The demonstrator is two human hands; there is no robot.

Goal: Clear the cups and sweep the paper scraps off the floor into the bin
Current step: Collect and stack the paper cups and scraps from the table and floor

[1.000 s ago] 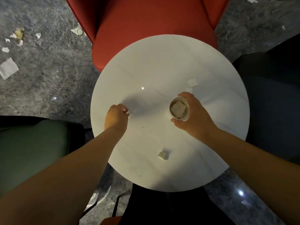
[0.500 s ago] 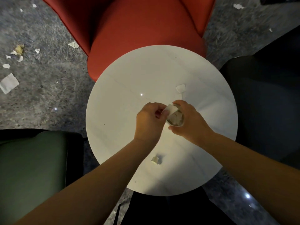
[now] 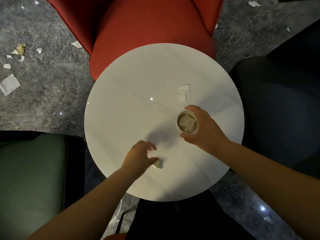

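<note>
Round white table [image 3: 138, 94] in the middle of a grey mottled floor [image 3: 52, 94], with a red chair [image 3: 152, 32] on the far side, a green seat [image 3: 32, 170] off to the left and a dark one [image 3: 280, 104] on the right. So right now it looks like the tabletop is being tidied first: scraps go into the cup.

The right hand [image 3: 202, 129] is wrapped around the paper cup [image 3: 187, 123], fingers curled round its far side and thumb on the near side, cup upright with torn bits already in it. The left hand [image 3: 138, 158] is down by the near scrap [image 3: 157, 165], fingers spread a little apart, thumb tip just touching it. I'd say it's reaching, not pinching yet.

Next move, I reckon: close thumb and forefinger on that scrap and drop it in the cup, which sits beyond and to the right of those fingertips. Then two more table scraps [image 3: 183, 92] lie just past the right hand's fingertips.

The floor scraps [image 3: 10, 84] are way off to the left, well apart from both hands, so the sweeping is not yet started. No bin or broom in view.
</note>
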